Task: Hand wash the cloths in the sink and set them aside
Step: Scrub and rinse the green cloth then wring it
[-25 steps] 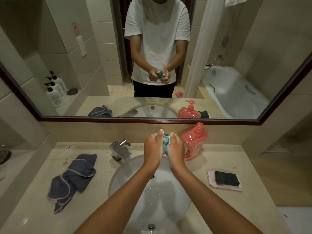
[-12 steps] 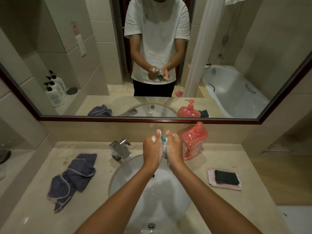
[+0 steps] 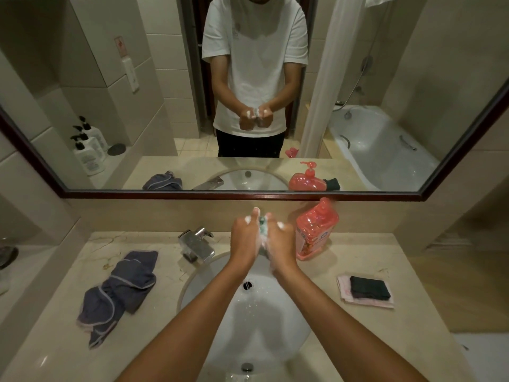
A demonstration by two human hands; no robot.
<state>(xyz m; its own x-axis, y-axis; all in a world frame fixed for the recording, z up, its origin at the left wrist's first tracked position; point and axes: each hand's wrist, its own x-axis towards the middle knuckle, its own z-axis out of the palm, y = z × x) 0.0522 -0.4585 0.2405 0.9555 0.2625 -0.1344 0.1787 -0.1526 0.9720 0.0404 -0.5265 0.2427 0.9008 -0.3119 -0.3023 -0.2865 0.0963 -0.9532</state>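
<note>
Above the sink (image 3: 192,285), the fingers of the left hand (image 3: 246,238) and right hand (image 3: 281,244) were curled around the small teal cloth (image 3: 263,226). Compared with a second earlier, more foam covered them, so scrubbing was progressing; rinsing seemed next.

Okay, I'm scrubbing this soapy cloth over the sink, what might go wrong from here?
Your right hand works close beside the red soap bottle, so an elbow swing might tip it. Suds on both hands could let the small cloth slip into the sink. Splashes might wet the folded cloths on the counter.
</note>
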